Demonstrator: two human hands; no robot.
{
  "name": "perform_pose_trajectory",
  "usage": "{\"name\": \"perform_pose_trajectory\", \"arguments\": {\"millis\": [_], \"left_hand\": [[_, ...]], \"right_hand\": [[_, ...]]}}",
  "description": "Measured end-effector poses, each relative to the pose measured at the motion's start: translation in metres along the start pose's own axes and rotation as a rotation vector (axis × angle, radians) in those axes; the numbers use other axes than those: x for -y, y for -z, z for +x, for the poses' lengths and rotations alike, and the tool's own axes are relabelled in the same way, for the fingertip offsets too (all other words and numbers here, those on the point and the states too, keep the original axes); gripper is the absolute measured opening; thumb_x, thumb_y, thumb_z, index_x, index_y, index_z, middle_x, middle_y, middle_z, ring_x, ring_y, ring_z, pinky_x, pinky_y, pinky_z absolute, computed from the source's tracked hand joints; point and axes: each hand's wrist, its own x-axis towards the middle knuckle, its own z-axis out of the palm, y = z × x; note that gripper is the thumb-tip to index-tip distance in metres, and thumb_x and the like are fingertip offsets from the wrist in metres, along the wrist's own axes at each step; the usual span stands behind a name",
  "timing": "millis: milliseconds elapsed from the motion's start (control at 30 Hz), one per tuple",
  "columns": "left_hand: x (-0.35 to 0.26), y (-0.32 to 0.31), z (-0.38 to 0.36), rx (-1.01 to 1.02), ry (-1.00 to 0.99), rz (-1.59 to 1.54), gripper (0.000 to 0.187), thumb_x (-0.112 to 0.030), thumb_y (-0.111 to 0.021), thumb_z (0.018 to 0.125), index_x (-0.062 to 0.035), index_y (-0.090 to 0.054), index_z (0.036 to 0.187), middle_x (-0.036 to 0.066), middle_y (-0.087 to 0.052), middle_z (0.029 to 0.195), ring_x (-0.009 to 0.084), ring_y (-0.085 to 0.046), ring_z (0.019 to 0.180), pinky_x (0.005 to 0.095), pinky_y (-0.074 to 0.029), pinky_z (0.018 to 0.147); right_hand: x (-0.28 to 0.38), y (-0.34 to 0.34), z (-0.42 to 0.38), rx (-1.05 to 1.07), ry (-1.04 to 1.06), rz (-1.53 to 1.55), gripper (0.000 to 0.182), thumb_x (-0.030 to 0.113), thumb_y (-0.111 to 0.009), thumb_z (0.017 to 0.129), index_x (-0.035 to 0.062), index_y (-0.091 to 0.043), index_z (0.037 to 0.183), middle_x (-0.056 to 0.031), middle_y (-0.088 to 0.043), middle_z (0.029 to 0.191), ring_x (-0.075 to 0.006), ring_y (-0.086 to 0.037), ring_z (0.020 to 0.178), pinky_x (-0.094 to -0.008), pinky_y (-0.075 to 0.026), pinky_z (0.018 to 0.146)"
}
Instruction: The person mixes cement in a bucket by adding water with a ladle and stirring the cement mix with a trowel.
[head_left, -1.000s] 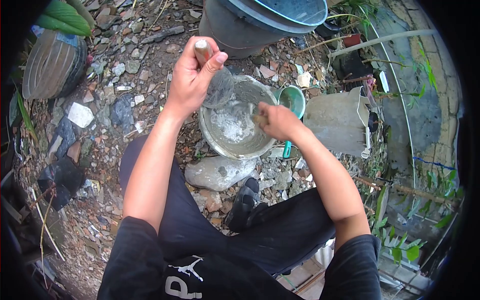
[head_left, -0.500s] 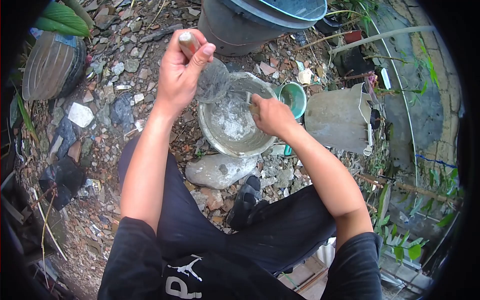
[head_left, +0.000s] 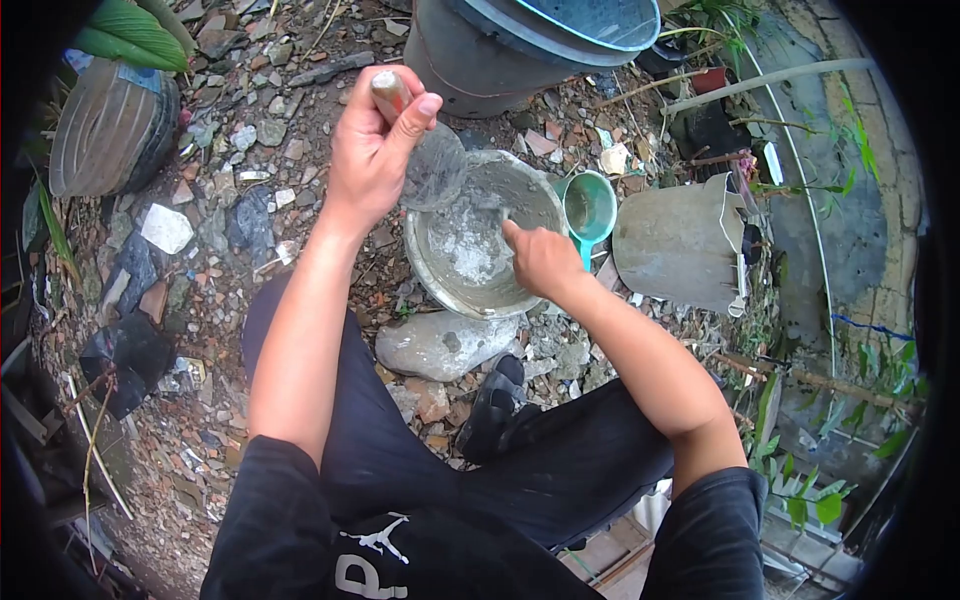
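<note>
Head cam: left hand (head_left: 370,160) has its grip wrapped round a tool (head_left: 436,172) hiding the bowl's (head_left: 436,283) upper-left rim. Right hand (head_left: 548,262) clutches a mostly hidden handle, blocking the bowl's right side. Green dipper (head_left: 590,203) right of the bowl, stone (head_left: 447,344) below, big bucket (head_left: 480,60) above.

Rough, matt crusted basin (head_left: 535,195), glossy plastic dipper (head_left: 601,222)

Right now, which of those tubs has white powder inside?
The round grey basin just left of the green dipper. White powder shows in it, but not in the dipper or big bucket.
</note>
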Motion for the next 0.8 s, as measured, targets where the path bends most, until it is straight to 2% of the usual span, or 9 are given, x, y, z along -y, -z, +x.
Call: {"name": "perform_pose_trajectory", "arguments": {"millis": [67, 100, 200, 333, 467, 533, 633, 733, 800], "left_hand": [[0.001, 0.002, 0.001, -0.002, -0.011, 0.002, 0.017, -0.022, -0.063, 0.107, -0.0088, -0.055, 0.114, 0.001, -0.061, 0.088, 0.0071, -0.053, 0.077, 0.0235, -0.044, 0.069], [0.0, 0.002, 0.001, -0.004, -0.004, -0.015, 0.019, -0.023, -0.067, 0.104, -0.0088, -0.057, 0.111, -0.002, -0.06, 0.087, 0.0061, -0.055, 0.078, 0.0229, -0.045, 0.07], [-0.002, 0.0, 0.0, -0.018, 0.015, -0.027, 0.021, -0.025, -0.071, 0.102, -0.0089, -0.059, 0.108, -0.004, -0.058, 0.085, 0.0048, -0.056, 0.079, 0.0224, -0.046, 0.072], [-0.001, -0.001, 0.002, -0.005, 0.025, -0.037, 0.02, -0.024, -0.071, 0.102, -0.009, -0.059, 0.108, -0.004, -0.058, 0.083, 0.0044, -0.056, 0.078, 0.0223, -0.046, 0.073], [-0.003, -0.002, 0.0, -0.031, 0.017, -0.028, 0.021, -0.025, -0.071, 0.102, -0.009, -0.059, 0.108, -0.005, -0.057, 0.082, 0.0042, -0.055, 0.078, 0.0224, -0.046, 0.072], [-0.001, -0.003, 0.001, -0.025, 0.012, -0.042, 0.021, -0.025, -0.071, 0.102, -0.009, -0.059, 0.108, -0.005, -0.058, 0.082, 0.0043, -0.054, 0.077, 0.0225, -0.046, 0.071], [0.001, -0.004, -0.001, -0.01, 0.025, -0.029, 0.022, -0.026, -0.072, 0.101, -0.009, -0.059, 0.108, -0.005, -0.057, 0.081, 0.0043, -0.054, 0.077, 0.0223, -0.045, 0.071], [0.0, -0.003, -0.001, 0.0, 0.026, -0.025, 0.023, -0.027, -0.072, 0.101, -0.0093, -0.059, 0.108, -0.005, -0.057, 0.08, 0.0041, -0.053, 0.076, 0.0219, -0.045, 0.071], [0.001, -0.001, -0.003, 0.052, -0.007, 0.077, 0.017, -0.02, -0.065, 0.106, -0.0077, -0.056, 0.114, 0.0, -0.062, 0.09, 0.007, -0.056, 0.082, 0.0234, -0.046, 0.072]], "right_hand": [[0.001, 0.021, -0.005, -0.006, 0.01, 0.042, 0.04, 0.012, -0.058, 0.093, 0.0103, -0.059, 0.133, -0.0195, -0.074, 0.091, -0.0394, -0.074, 0.084, -0.05, -0.06, 0.075], [-0.006, 0.027, 0.0, 0.023, 0.015, 0.122, 0.038, 0.016, -0.061, 0.091, 0.009, -0.057, 0.128, -0.0254, -0.072, 0.09, -0.0462, -0.071, 0.089, -0.0556, -0.058, 0.079], [-0.006, 0.028, 0.001, -0.075, -0.019, 0.067, 0.04, 0.018, -0.062, 0.091, 0.0074, -0.06, 0.129, -0.0243, -0.073, 0.091, -0.0423, -0.073, 0.086, -0.0527, -0.06, 0.077], [0.0, 0.005, -0.001, -0.007, -0.013, 0.102, 0.043, 0.018, -0.064, 0.089, 0.007, -0.059, 0.13, -0.0241, -0.073, 0.09, -0.0425, -0.073, 0.086, -0.0525, -0.06, 0.077], [-0.004, 0.012, 0.007, -0.054, -0.098, 0.188, 0.044, 0.022, -0.065, 0.091, 0.0041, -0.06, 0.13, -0.0251, -0.073, 0.09, -0.0441, -0.072, 0.09, -0.0537, -0.059, 0.081], [-0.007, -0.007, 0.013, -0.077, -0.1, 0.198, 0.04, 0.025, -0.065, 0.093, 0.0023, -0.061, 0.126, -0.027, -0.072, 0.09, -0.0451, -0.072, 0.091, -0.0541, -0.058, 0.081], [-0.009, -0.018, 0.012, -0.071, -0.099, 0.337, 0.036, 0.026, -0.066, 0.094, 0.0022, -0.059, 0.119, -0.0286, -0.072, 0.09, -0.0456, -0.072, 0.089, -0.0542, -0.058, 0.078], [-0.007, -0.015, 0.013, 0.337, -0.479, 1.067, 0.037, 0.03, -0.066, 0.094, -0.0008, -0.058, 0.112, -0.0268, -0.073, 0.096, -0.0443, -0.072, 0.089, -0.049, -0.058, 0.084], [-0.005, -0.022, 0.018, 0.339, -0.484, 1.042, 0.035, 0.031, -0.066, 0.094, 0.0002, -0.058, 0.11, -0.0263, -0.073, 0.099, -0.0448, -0.072, 0.091, -0.0471, -0.056, 0.086]]}}
